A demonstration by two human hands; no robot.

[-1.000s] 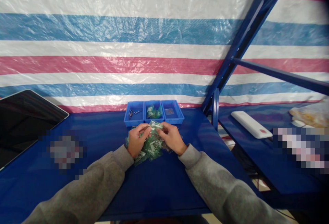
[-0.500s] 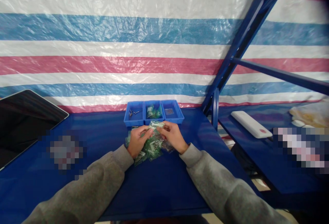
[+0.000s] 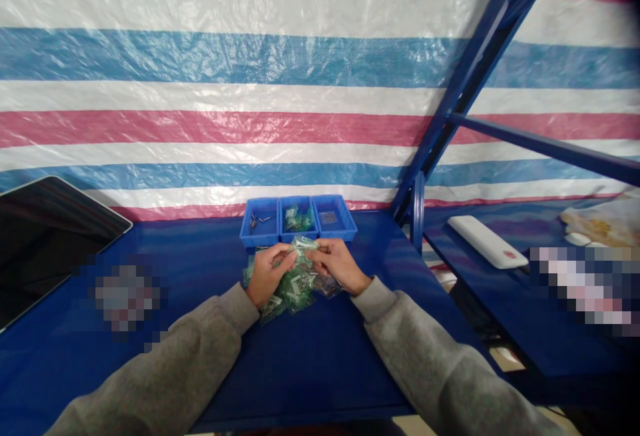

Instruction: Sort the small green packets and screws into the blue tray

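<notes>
Between my two hands is a small clear greenish plastic bag (image 3: 304, 243), pinched at its sides. My left hand (image 3: 269, 272) is closed on the bag's left edge, thumb and fingers together. On the opposite edge my right hand (image 3: 340, 263) grips the bag with thumb and forefinger. What the bag holds is too small to make out. Below the hands lies a pile of similar green-tinted bags (image 3: 299, 291) with small metal and white parts in them, partly hidden by my hands.
Three joined blue bins stand behind my hands: the left bin (image 3: 261, 239) has loose metal pins, the middle bin (image 3: 299, 237) green bags, the right bin (image 3: 336, 235) small clear pieces. A dark screen (image 3: 50, 243) is at left. A white power bank (image 3: 487, 243) lies right, past a blue frame post (image 3: 417, 216).
Both hands stay at nearly the same spot on the bag. My right hand's fingers have shifted slightly, and the view has moved a little.
</notes>
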